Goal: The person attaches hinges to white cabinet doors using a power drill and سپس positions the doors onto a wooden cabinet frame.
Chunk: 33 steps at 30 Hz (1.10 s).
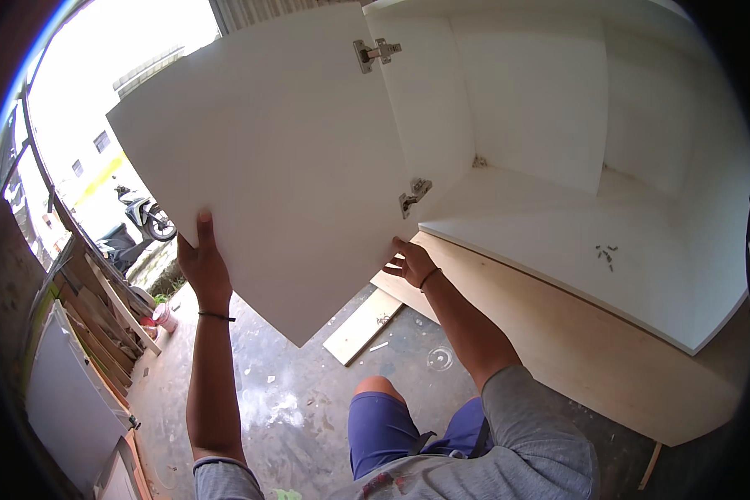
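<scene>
A large white cabinet door (267, 167) stands swung out at the left of a white cabinet (533, 208). My left hand (204, 262) grips the door's outer edge, its thumb lying on the near face. At the lower corner by the cabinet, my right hand (410, 262) holds the door's edge with bent fingers, partly hidden behind the panel. Two metal hinges sit along the door's cabinet-side edge, an upper hinge (377, 53) and a lower hinge (415, 197). Whether either is fastened to the cabinet wall, I cannot tell.
Several screws (607, 257) lie on the cabinet floor. Below runs a plywood base (558, 333). A short board (362, 325) with small bits on it rests on the concrete. Panels and boards (67, 392) lean at the left; a motorbike (142, 217) stands outside.
</scene>
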{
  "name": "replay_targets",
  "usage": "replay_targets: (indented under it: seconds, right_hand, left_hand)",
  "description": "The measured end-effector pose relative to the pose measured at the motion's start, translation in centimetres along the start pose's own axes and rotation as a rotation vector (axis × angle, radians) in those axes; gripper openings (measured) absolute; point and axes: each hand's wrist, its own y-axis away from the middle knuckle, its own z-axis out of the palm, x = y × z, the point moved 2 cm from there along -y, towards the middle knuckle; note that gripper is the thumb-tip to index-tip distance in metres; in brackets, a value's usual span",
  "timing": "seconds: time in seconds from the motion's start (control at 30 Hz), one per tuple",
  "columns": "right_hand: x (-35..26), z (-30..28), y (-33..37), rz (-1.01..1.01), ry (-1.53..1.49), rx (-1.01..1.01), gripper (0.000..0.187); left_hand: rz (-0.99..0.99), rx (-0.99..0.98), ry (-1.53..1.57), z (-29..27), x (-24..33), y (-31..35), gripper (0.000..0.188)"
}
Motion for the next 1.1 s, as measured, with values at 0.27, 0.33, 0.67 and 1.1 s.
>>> replay_targets:
  seconds: [0.27,0.33,0.67,1.1]
  right_hand:
    - [0.2,-1.2,-1.2,0.006,0.001,-0.007,0.030]
    - [0.2,-0.7,-1.1,0.017,0.003,0.002,0.031]
    - [0.3,-1.2,-0.8,0.027,0.032,0.005,0.031]
    - [0.4,-1.7,-1.4,0.038,0.035,0.023,0.032]
  left_hand:
    - [-0.017,0.032,-0.009,0.9,-1.2,-0.2,0.039]
    - [0.011,0.015,-0.027,0.5,-1.7,-0.5,0.038]
    - [-0.013,0.020,-0.012,0.4,-3.2,-0.5,0.038]
    - [-0.070,0.035,0.047,0.6,-3.6,-0.8,0.039]
